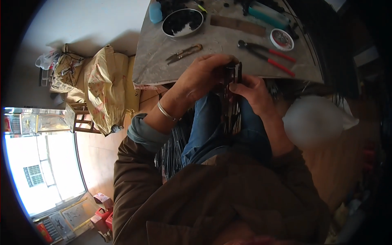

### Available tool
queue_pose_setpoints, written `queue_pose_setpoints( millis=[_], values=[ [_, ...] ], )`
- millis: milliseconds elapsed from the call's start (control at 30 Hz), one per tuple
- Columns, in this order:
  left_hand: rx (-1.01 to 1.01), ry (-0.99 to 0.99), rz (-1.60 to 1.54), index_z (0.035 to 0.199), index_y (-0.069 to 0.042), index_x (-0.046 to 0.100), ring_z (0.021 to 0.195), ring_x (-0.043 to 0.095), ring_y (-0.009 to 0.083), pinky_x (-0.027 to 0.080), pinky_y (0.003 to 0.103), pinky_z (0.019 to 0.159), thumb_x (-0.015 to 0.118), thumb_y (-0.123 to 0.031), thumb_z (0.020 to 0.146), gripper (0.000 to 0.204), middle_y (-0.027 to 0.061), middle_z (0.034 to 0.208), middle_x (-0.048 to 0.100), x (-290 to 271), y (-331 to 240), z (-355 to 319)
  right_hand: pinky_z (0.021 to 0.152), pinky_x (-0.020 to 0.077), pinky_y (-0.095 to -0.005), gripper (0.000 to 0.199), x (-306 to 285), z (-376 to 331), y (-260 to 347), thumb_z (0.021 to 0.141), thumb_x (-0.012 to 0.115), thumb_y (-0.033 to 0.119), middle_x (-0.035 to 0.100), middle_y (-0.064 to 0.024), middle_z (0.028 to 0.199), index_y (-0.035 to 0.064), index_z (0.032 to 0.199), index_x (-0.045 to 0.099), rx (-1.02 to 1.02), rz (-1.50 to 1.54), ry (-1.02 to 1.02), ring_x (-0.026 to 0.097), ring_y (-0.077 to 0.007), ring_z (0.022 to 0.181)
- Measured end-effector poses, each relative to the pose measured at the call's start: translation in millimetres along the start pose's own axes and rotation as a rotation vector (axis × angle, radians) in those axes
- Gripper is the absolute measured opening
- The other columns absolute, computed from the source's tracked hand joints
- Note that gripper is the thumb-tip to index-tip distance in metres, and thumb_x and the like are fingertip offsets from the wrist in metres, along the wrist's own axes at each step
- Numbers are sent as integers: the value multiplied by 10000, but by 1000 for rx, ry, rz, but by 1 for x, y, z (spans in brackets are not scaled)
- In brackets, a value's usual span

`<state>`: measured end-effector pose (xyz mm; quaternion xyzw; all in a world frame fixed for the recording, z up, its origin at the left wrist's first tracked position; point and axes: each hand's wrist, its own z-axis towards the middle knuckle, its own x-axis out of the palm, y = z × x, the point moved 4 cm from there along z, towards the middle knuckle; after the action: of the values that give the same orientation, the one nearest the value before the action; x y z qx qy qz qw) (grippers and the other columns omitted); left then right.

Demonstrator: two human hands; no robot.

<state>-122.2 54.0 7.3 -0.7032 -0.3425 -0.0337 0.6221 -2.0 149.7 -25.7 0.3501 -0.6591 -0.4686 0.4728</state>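
Observation:
Over my lap, at the near edge of the table, I hold a bundle of dark thin strips (231, 112) upright between my hands. My left hand (208, 70) is closed around its upper end, fingers and thumb at the top. Lower down on the other side, my right hand (252, 90) pinches the strips with its thumb in front. What joins the strips at the top is hidden by my fingers. On the table just beyond lie a pair of small scissors (185, 53) and red-handled pincers (269, 57).
On the grey table (224, 47) are a white-rimmed bowl (165, 32) of black pieces, a flat wooden strip (237, 25), a round dish (291, 42) of small metal bits and a teal box (268, 15). Thin dark rods (171, 151) stand beside my left leg. A white bag (316, 120) is at right, sacks (104, 85) at left.

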Motion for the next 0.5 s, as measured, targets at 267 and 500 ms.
queue_pose_setpoints(
  millis=[267, 500],
  values=[
    [-32, 24, -259, 1047, 13, 642, 810, 637, 163, 529, 308, 746, 582, -186, 917, 245, 77, 922, 658, 18, 12, -21, 611, 456, -227, 161, 5, -26, -2, 845, 710, 155, 649, -25, 748, 12, 901, 663, -59, 4, 17, 583, -84, 657],
    [7, 3, -345, 1018, -3, 602, 825, 609, 166, 500, 322, 779, 577, -171, 920, 196, 59, 915, 628, 32, 15, -25, 647, 492, -250, 159, 2, -33, -3, 857, 680, 106, 664, -59, 802, -8, 962, 647, -94, -54, -5, 624, -122, 703]
  ],
)
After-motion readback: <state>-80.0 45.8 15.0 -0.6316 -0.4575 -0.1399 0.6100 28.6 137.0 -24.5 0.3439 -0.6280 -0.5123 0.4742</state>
